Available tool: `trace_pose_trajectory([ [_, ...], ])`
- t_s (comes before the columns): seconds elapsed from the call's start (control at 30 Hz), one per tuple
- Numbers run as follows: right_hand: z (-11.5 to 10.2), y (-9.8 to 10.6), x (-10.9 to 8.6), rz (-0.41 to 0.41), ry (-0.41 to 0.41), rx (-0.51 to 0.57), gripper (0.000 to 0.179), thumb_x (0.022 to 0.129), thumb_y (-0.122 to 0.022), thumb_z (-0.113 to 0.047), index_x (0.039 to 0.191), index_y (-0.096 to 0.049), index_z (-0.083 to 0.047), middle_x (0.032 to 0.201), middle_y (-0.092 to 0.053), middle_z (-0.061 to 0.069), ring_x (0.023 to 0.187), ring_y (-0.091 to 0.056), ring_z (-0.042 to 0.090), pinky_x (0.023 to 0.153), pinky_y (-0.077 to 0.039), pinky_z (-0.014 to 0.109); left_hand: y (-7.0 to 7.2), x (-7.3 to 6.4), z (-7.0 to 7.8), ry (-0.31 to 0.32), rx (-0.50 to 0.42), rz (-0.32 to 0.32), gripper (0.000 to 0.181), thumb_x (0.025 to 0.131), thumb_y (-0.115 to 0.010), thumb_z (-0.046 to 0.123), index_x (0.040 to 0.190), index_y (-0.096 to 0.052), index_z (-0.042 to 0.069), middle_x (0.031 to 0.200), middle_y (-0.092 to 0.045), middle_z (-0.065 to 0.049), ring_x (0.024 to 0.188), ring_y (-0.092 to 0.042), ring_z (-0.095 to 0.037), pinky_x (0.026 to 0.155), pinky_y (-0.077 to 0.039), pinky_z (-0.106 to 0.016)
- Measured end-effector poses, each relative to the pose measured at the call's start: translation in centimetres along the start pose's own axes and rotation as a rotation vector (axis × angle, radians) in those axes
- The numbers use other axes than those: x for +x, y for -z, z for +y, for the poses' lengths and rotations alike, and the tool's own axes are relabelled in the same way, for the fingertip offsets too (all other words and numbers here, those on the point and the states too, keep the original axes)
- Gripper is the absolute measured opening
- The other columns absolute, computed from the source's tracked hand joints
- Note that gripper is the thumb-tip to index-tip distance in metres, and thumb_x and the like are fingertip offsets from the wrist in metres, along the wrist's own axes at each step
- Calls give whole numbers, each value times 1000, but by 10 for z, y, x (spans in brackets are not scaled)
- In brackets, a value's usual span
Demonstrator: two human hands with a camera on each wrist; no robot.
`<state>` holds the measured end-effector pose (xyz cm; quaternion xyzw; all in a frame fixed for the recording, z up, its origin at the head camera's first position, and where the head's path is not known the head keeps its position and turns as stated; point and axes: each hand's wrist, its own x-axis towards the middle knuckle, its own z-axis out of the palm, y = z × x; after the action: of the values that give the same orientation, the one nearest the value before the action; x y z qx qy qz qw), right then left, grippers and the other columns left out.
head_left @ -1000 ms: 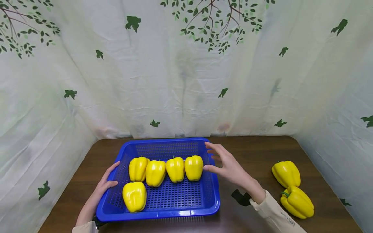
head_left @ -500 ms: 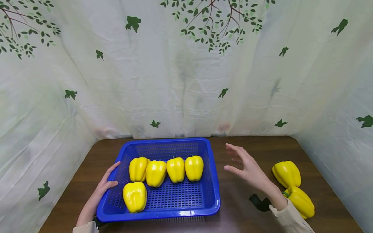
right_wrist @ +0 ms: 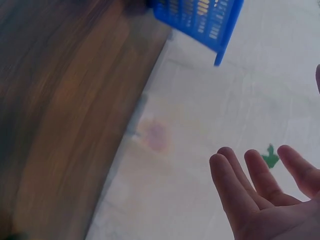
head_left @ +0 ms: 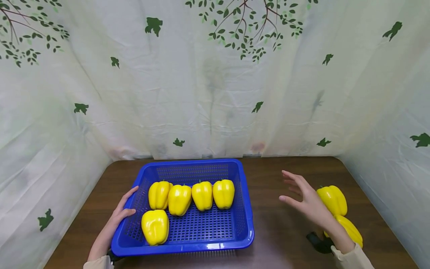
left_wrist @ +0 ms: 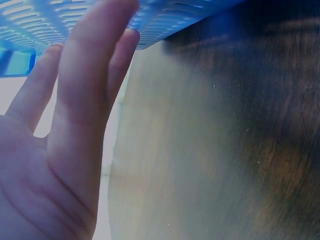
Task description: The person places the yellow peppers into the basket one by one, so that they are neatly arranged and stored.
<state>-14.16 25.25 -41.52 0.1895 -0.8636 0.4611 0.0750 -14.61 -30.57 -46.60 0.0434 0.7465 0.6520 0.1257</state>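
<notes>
A blue plastic basket point(head_left: 181, 248) with perforated walls holds several yellow bell peppers point(head_left: 179, 200): a row runs across its middle and one lies nearer its front left. My left hand point(head_left: 119, 211) holds the basket's left side, thumb over the rim. In the left wrist view, its fingers point(left_wrist: 82, 75) reach up to the mesh wall. To the basket's right, my right hand point(head_left: 309, 205) hovers with nothing in it, fingers spread and slightly bent. Beside it, two more yellow peppers, a back one point(head_left: 335, 200) and a front one point(head_left: 351, 228), lie partly hidden by hand and forearm.
Everything stands on a dark brown wooden table point(head_left: 265, 220). A pale curtain point(head_left: 215, 93) with printed leaves hangs behind the table and at both sides. A black strap or mount point(head_left: 319, 243) shows at my right wrist.
My right hand has moved right, away from the basket's right rim to the two loose peppers, covering part of them. The left hand, basket and peppers have stayed put.
</notes>
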Motion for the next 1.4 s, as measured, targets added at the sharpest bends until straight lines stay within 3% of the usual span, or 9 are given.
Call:
trace_pose_trajectory([
  [0.37,6,23,-18,24,-74,-57,73,86,-72,-17,148,-33,-13,141,-36,10,120,-41,25,92,-32,7,2,1,-1,-24,0,-24,61,99,-36,19,153,-10,31,151,-4,-17,109,-47,-4,86,-47,-41],
  [0.63,14,40,-32,24,-145,-95,73,88,-70,-19,149,-30,-11,144,-33,13,117,-34,5,100,-36,47,1,1,-3,-32,7,1,60,99,-37,18,153,-13,30,147,-10,-9,109,-48,-3,85,-48,-36],
  [0.77,18,49,-39,31,-186,-72,75,88,-69,-20,150,-27,-9,146,-29,18,125,-32,23,93,-27,67,2,4,-6,-93,37,17,60,98,-36,15,152,-17,29,144,-13,-6,108,-48,-3,82,-49,-33],
  [0.87,22,57,-44,32,-210,-68,77,90,-68,-20,151,-23,-11,148,-26,19,128,-28,34,99,-23,65,2,4,-7,-97,29,10,59,98,-36,15,152,-17,30,143,-14,-4,107,-49,-3,81,-50,-33],
  [1.03,32,68,-53,42,-216,-55,76,91,-66,-17,152,-21,-14,149,-24,19,127,-26,3,102,-18,66,3,5,-8,-89,17,2,60,98,-35,13,152,-16,30,142,-15,-3,108,-50,-4,81,-50,-34],
  [1.07,33,70,-54,39,-222,-56,76,91,-66,-17,152,-21,-14,150,-23,19,125,-25,-1,108,-18,56,3,5,-8,-90,15,1,60,98,-35,13,152,-16,30,142,-15,-2,108,-50,-4,81,-50,-34],
  [1.13,36,75,-57,32,-233,-66,77,91,-65,-17,153,-20,-15,150,-22,20,128,-25,5,112,-18,40,3,5,-9,-99,17,3,60,98,-35,13,152,-16,30,142,-15,-2,108,-49,-4,81,-50,-33],
  [1.27,42,85,-61,1,-272,-82,80,91,-65,-18,154,-16,-18,152,-18,21,134,-23,34,108,-26,44,2,5,-8,-119,24,5,60,98,-36,13,152,-17,29,140,-18,1,108,-49,-3,81,-49,-32],
  [1.4,51,92,-65,-18,-289,-40,81,91,-65,-15,154,-14,-20,153,-15,22,130,-19,51,88,-22,74,2,4,-8,-124,32,11,60,97,-36,13,152,-17,27,139,-18,3,108,-48,-3,82,-49,-31],
])
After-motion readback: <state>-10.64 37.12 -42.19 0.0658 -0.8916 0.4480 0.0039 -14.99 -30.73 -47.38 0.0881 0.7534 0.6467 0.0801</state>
